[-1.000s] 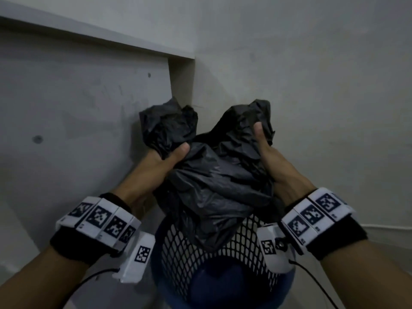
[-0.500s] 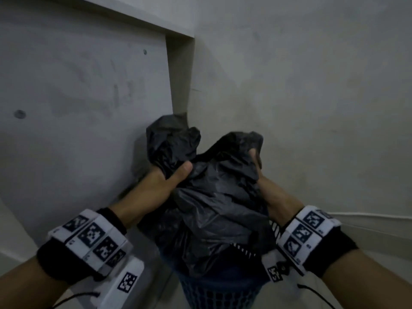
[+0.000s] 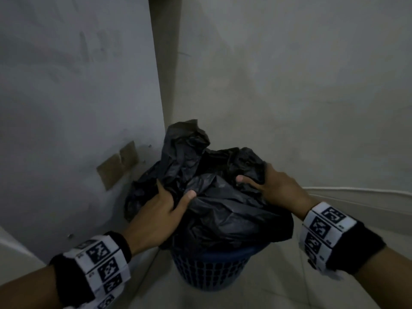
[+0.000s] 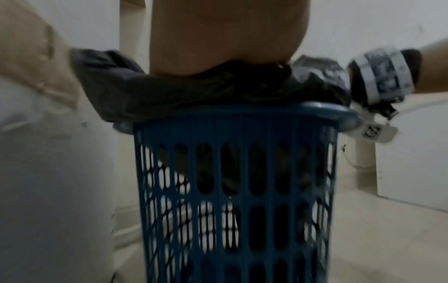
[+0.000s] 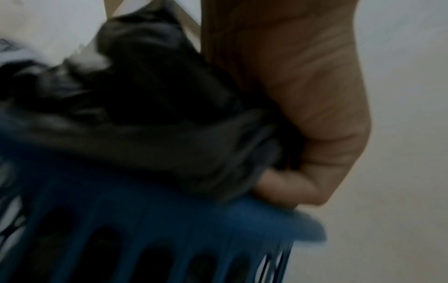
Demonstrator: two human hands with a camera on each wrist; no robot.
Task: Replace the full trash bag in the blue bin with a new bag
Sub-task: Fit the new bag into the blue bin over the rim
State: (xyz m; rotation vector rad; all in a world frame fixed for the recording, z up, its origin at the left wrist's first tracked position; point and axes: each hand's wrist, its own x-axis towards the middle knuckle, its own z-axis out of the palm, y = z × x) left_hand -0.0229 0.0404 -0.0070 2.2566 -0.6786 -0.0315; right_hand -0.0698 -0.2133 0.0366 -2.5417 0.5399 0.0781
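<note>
A crumpled black trash bag bulges out of the top of the blue slotted bin, which stands on the floor in a wall corner. My left hand grips the bag's left side, thumb pressed onto the plastic. My right hand clutches a bunch of the bag at its right side. In the left wrist view the bag drapes over the bin's rim. In the right wrist view my curled fingers hold bag film just above the blue rim.
Grey walls meet in a corner right behind the bin, with a door or panel at the left bearing tape patches. Pale tiled floor lies in front and to the right. A white cable runs along the right wall.
Both hands have come down with the bag, and the camera now looks down on the bin. The bag's bulk sits lower, spreading over the bin's rim. The right hand has turned palm-down on the bag.
</note>
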